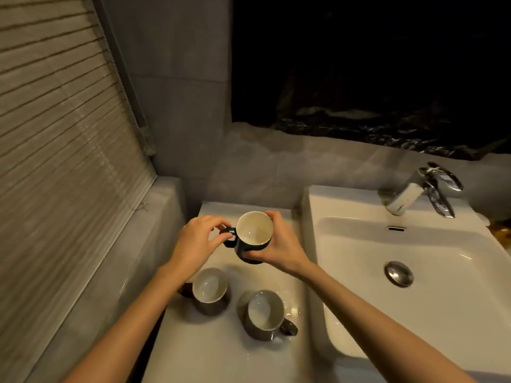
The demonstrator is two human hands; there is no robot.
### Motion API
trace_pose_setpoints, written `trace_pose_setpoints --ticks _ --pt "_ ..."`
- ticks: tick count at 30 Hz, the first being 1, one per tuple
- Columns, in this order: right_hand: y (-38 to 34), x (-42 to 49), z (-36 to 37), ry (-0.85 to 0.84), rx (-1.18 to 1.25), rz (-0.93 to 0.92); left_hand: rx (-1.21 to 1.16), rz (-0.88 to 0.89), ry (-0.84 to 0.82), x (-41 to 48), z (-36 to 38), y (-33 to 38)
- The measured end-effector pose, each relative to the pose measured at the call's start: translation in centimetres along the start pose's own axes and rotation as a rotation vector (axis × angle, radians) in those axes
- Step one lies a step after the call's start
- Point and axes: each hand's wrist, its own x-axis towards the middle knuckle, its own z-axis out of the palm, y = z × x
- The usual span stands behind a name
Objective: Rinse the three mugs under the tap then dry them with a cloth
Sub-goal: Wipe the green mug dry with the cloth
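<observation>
A dark green mug (254,230) with a pale inside is held above the white counter (221,349), its mouth tipped toward me. My left hand (197,241) pinches its handle from the left. My right hand (279,244) grips its body from the right. Two brown-grey mugs stand upright on the counter below: one (210,290) under my left forearm, the other (266,315) nearer me with its handle pointing right. The chrome tap (423,189) stands at the back of the white basin (456,313), far right of the held mug. No water runs from it. No cloth is in sight.
A slatted blind (63,161) fills the left side. Grey tiled wall rises behind the counter, and a dark covered area (373,78) lies above the basin. A metal drain plug (398,273) sits in the basin. Water drops glint on the counter beside the nearer mug.
</observation>
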Motion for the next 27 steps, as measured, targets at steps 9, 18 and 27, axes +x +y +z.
trace_pose_setpoints --ticks 9,18,27 --pt "3.6 5.4 7.5 -0.071 -0.038 0.142 -0.146 -0.19 -0.129 2.3 4.0 -8.7" --pt "5.6 8.8 9.9 -0.169 -0.02 0.22 -0.205 -0.271 -0.175 3.5 6.9 -13.1" --pt "6.7 10.6 10.5 -0.196 0.008 0.227 -0.215 -0.274 -0.152 4.5 8.1 -14.7"
